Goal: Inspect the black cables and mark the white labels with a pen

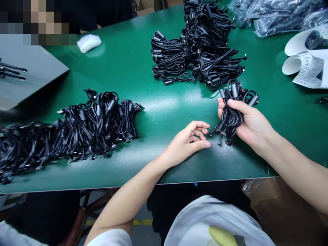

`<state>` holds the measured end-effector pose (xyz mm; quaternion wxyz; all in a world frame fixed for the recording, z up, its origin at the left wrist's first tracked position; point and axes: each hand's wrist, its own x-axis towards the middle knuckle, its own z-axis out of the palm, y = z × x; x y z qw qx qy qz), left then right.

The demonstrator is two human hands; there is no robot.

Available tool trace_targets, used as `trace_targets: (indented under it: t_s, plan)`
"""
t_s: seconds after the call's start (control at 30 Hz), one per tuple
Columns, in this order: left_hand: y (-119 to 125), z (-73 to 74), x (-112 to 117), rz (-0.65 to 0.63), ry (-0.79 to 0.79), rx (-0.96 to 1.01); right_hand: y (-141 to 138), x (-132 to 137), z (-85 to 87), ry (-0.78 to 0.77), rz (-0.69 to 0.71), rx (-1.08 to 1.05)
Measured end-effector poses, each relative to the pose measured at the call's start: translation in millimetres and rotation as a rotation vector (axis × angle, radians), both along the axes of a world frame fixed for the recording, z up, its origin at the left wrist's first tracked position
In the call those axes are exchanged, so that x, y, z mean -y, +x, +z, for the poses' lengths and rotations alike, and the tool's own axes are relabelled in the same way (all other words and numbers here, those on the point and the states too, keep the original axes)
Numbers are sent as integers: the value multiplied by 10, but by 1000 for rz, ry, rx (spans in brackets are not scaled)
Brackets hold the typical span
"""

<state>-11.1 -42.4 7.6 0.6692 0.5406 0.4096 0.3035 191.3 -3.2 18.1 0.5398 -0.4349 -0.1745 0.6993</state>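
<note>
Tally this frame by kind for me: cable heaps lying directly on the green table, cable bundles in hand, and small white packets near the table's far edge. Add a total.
Cable heaps: 2 (left heap, far heap)
Held cable bundle: 1, in the right hand
White packet: 1
Total: 4

Clear plastic bags [279, 18] lie on the green counter [128, 68] at far right, near curled printed paper [307, 70]; a white bundle [89, 43] rests far left.
</note>
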Motion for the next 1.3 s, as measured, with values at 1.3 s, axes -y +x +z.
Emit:
trace_targets:
  t_s: [1.3]
  plan:
    - [53, 33, 48, -65, 335, -189, -519, -1487, 992, 792, 321, 954]
